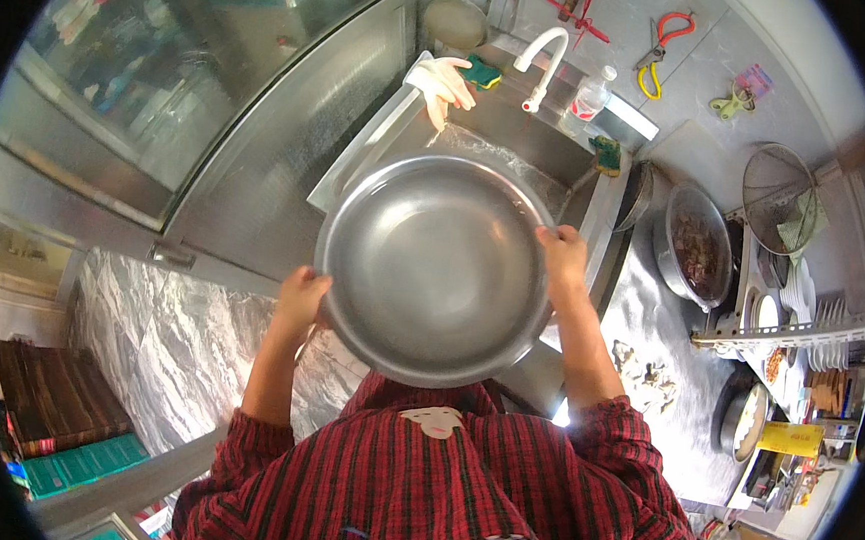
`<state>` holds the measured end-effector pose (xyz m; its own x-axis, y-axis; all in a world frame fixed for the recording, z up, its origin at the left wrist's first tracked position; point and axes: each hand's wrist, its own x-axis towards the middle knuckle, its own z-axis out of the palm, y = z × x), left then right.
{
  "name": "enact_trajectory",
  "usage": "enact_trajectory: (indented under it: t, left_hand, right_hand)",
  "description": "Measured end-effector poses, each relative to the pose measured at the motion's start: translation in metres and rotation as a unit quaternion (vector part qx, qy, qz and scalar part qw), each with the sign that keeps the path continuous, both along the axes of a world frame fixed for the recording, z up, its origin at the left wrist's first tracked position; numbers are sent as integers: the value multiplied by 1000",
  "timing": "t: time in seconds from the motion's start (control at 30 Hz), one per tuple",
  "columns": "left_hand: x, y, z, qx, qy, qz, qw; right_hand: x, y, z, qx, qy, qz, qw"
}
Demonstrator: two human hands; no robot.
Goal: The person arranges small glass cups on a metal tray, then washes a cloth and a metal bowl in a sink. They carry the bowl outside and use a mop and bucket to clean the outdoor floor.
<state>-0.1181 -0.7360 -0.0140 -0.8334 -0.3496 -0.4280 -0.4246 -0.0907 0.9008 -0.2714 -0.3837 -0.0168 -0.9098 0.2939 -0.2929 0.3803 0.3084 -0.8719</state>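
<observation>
A large round stainless steel basin (436, 270) is held in front of my body, its inside facing up with a little wet sheen near the rim. My left hand (302, 298) grips the left rim, the thumb on top and the other fingers hidden below. On the opposite rim my right hand (563, 258) holds on the same way. Beyond the basin lies a steel sink (531, 145), partly covered by it. Over the sink curves a white faucet (548, 67), with pale rubber gloves (445, 86) draped on the sink's left corner.
Green scouring sponges (481, 72) and a plastic bottle (589, 100) sit on the sink ledge. Right of it, a steel counter (633, 307) bears a bowl of dark food (698, 243) and pale pieces (647, 379). A glass-doored steel cabinet (283, 147) stands left. Scissors (662, 56) hang on the wall.
</observation>
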Motion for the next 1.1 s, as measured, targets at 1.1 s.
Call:
enact_trajectory:
  t: [1.1]
  left_hand:
    - [491,-374,25,-67,-93,589,800]
  right_hand:
    - [268,-749,-19,-148,-45,549,822]
